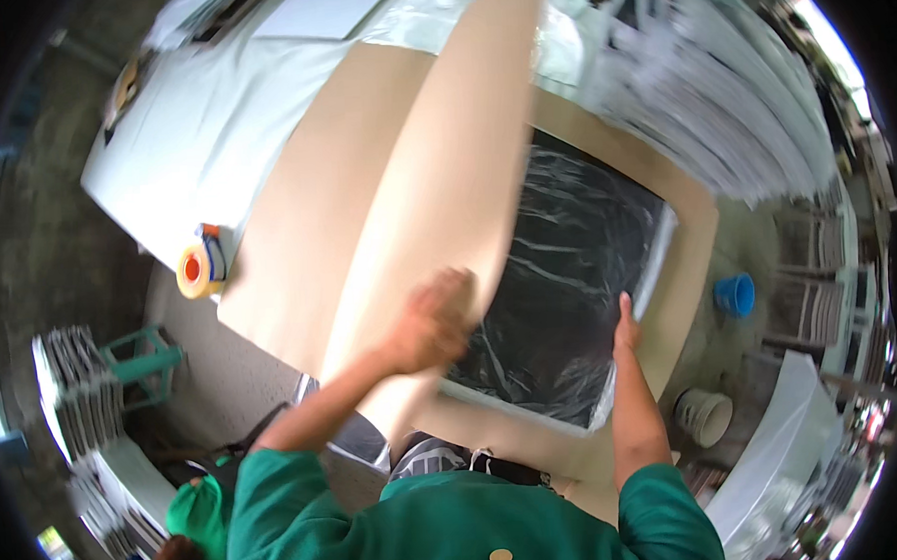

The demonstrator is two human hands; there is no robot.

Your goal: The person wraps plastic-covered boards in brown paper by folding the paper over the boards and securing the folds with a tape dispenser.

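A dark flat panel wrapped in clear, wrinkled plastic lies on a large brown cardboard sheet. The sheet's left part is folded over in a curved flap, which covers the panel's left side. My left hand is on the flap near its lower right edge; motion smears its fingers. At the panel's right edge, my right hand grips with the thumb on top; its other fingers are mostly hidden.
A tape dispenser sits at the table's left edge. Wrapped white stacks stand at the back right. On the floor to the right are a blue bucket and a white bucket. A person in green is at the lower left.
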